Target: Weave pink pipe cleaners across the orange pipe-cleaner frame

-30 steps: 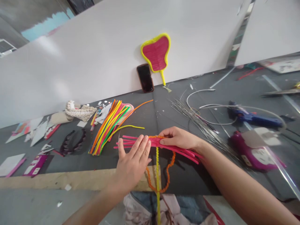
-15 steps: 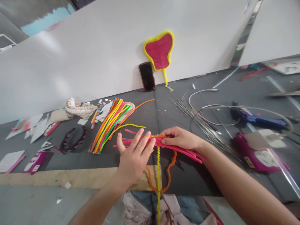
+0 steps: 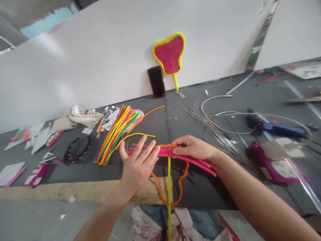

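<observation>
A row of pink pipe cleaners (image 3: 190,160) lies flat across an orange twisted wire frame (image 3: 180,180) with a yellow stem (image 3: 170,187). My left hand (image 3: 137,165) rests on the left ends of the pink strands, fingers stretched out and spread. My right hand (image 3: 193,148) presses its fingertips down on the strands near the frame's top, fingers together and flat.
A bundle of coloured pipe cleaners (image 3: 116,134) lies to the left. Thin metal wires (image 3: 215,134), a blue glue gun (image 3: 273,127) and a magenta packet (image 3: 271,160) sit right. A pink-and-yellow fan (image 3: 169,55) and a phone (image 3: 156,81) lean on the white wall.
My left hand has slid a little left along the pink strands and spread its fingers wider. The right hand has barely moved.
</observation>
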Demonstrator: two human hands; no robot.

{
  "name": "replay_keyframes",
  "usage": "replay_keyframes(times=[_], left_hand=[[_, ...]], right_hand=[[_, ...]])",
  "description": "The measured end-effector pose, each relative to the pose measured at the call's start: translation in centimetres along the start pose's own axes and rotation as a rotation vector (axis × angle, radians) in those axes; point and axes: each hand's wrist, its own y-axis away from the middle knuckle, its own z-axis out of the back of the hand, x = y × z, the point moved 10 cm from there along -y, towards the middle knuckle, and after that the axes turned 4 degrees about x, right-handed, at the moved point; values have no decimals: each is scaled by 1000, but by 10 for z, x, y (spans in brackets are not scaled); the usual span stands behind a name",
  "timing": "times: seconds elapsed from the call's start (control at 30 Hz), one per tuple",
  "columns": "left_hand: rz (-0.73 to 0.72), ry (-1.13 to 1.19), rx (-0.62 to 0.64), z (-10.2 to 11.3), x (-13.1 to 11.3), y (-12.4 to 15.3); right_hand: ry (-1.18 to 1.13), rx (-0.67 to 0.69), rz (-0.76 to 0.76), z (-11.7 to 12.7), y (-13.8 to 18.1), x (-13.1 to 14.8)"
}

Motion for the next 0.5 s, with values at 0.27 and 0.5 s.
replay_keyframes(times=[0.27,0.5], left_hand=[[566,684,-289,-9,91,42],[970,1760,-312,-81,84,82]], right_hand=[[29,-37,-3,5,0,-2],[70,7,-39,2,3,-1]])
